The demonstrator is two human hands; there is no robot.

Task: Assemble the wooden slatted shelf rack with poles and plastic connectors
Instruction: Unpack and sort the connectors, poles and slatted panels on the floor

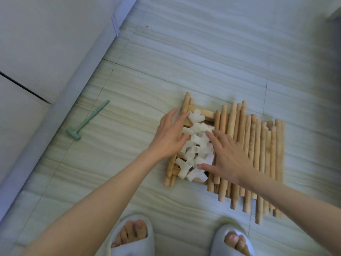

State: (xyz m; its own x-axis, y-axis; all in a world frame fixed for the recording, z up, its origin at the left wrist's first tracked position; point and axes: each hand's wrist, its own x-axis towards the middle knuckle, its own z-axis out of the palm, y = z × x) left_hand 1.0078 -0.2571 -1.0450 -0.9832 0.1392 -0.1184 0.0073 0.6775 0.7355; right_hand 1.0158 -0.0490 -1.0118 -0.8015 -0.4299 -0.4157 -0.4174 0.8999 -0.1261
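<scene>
- Poles (258, 159) lie side by side in a loose pile on the tiled floor (203, 61), right of centre, their ends uneven at the near edge.
- A slatted frame (201, 110) lies under the left part of the pile; two more poles run along its left edge.
- White plastic connectors (196, 145) sit heaped on the frame, between the left edge poles and the main pile.
- The left hand (170, 137) reaches over the left side of the heap, fingers spread and nearly straight, fingertips touching the top connectors; it grips nothing.
- The right hand (227, 156) lies flat over the right side of the heap and the nearest poles, fingers spread wide, thumb at a lower connector; it holds nothing either.
- The picture is slightly blurred around the right hand and poles, so finer contact there cannot be told.
- A green mallet (86, 121) lies on the floor well to the left, near the foot of a pale cabinet (46, 52).
- Two feet in grey open-toe slippers (132, 235) stand at the bottom edge.
</scene>
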